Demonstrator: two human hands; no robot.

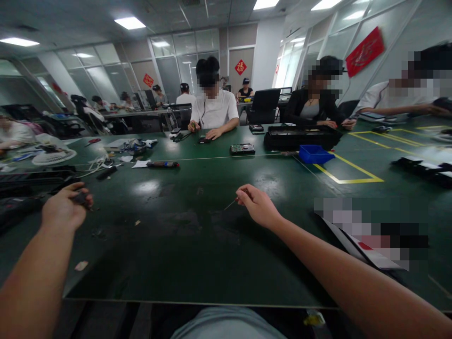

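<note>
Office-style workshop: green workbench, cables, blue bin, office chair, glass partitions.

Over the green bench, the right hand pinches a thin tool that slants down to the left. The left hand holds a small dark object. Farther back lie a hard drive, a blue bin and a black case. Opposite, a person in a white shirt has one hand on a small black part.
</note>
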